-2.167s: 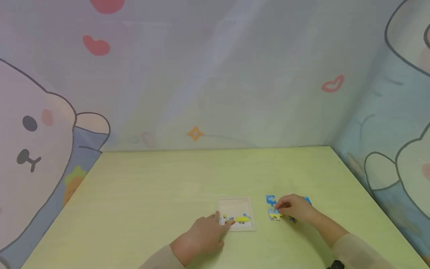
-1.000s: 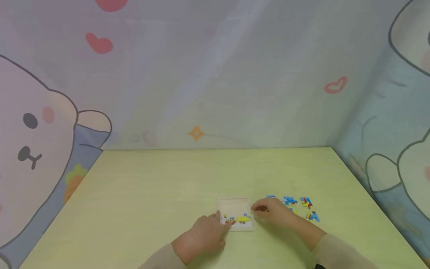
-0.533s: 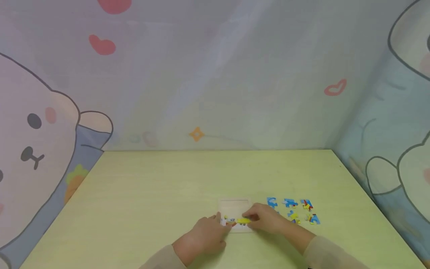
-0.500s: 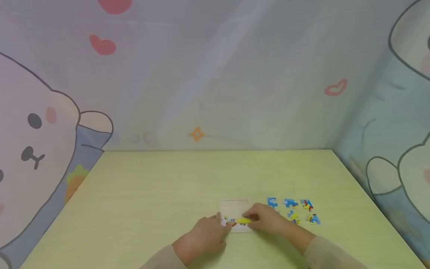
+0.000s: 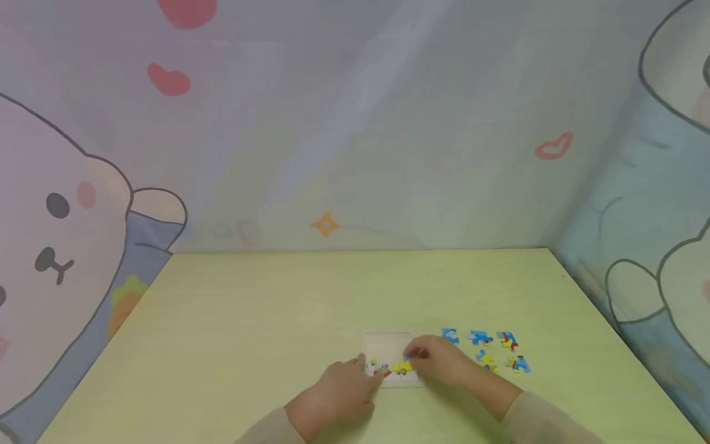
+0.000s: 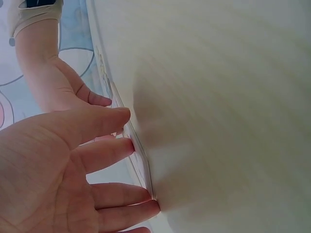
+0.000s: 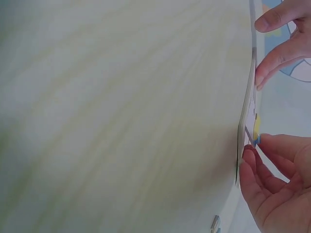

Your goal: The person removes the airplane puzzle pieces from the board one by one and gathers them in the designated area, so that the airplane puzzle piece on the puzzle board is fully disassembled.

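Since a second ago, the right hand (image 5: 440, 362) has moved leftward, from just beside the wooden tray (image 5: 386, 342) to over its right side. Beneath the grip spreads the table (image 5: 277, 308), which looks smooth; the tray could skid if the left hand (image 5: 345, 388), its fingers extended against the left edge, eases off. Right of and beyond the grip, several loose pieces (image 5: 479, 337) lie near; a careless backward sweep could scatter them. Left of it, the laid pieces (image 5: 384, 368) could pop up if nudged sideways. Pinched between right thumb and fingertips, the held puzzle piece (image 7: 257, 128) sits tilted over the tray; pressed crooked, its low edge could jam.
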The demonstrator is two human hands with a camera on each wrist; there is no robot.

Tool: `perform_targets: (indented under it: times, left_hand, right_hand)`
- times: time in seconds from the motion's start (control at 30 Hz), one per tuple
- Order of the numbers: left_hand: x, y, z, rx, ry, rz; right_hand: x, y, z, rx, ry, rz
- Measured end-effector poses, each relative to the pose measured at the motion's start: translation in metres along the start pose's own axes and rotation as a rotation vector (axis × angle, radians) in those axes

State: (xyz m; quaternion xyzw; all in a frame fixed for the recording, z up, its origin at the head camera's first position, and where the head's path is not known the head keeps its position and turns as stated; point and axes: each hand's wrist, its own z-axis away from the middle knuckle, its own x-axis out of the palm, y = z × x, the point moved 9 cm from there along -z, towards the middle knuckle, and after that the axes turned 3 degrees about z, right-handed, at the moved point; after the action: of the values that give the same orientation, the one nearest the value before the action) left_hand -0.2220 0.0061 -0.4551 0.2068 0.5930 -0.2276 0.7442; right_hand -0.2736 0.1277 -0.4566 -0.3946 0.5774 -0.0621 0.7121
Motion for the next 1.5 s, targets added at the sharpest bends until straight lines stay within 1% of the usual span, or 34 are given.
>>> perform_targets:
  times: [0.13,0.2,0.4,0.57,0.8,0.97,1.07,1.23,1.33,1.5]
  left_hand:
    - [-0.001,-0.001,0.002,-0.006,-0.004,0.015]
    - [-0.002,-0.001,0.002,-0.005,-0.002,0.015]
    - [-0.001,-0.002,-0.001,-0.011,-0.02,0.006]
    - [0.0,-0.002,-0.001,-0.016,-0.037,0.009]
    - [-0.001,0.001,0.001,0.001,-0.02,-0.004]
    - [-0.002,0.001,0.003,-0.002,-0.014,-0.009]
    - [-0.002,0.001,0.003,-0.007,-0.014,-0.005]
    - [-0.002,0.002,0.003,-0.003,-0.018,-0.003]
    - [-0.001,0.002,0.002,-0.004,-0.025,-0.001]
    - [-0.002,0.002,0.003,-0.004,-0.02,-0.007]
  right_hand:
    - [0.0,0.001,-0.005,-0.005,0.001,-0.02]
    - [-0.001,0.004,-0.006,0.007,0.009,-0.038]
    - [-0.013,0.012,-0.004,0.03,0.039,-0.13]
    - [-0.021,0.025,0.004,0.058,0.036,-0.208]
    - [-0.029,0.048,0.021,0.118,0.007,-0.34]
    - [-0.036,0.057,0.032,0.121,0.004,-0.413]
    - [-0.042,0.062,0.039,0.129,0.004,-0.422]
    - [-0.054,0.073,0.052,0.174,0.017,-0.389]
    - [-0.057,0.08,0.059,0.19,0.013,-0.377]
    - [-0.06,0.088,0.067,0.191,0.009,-0.367]
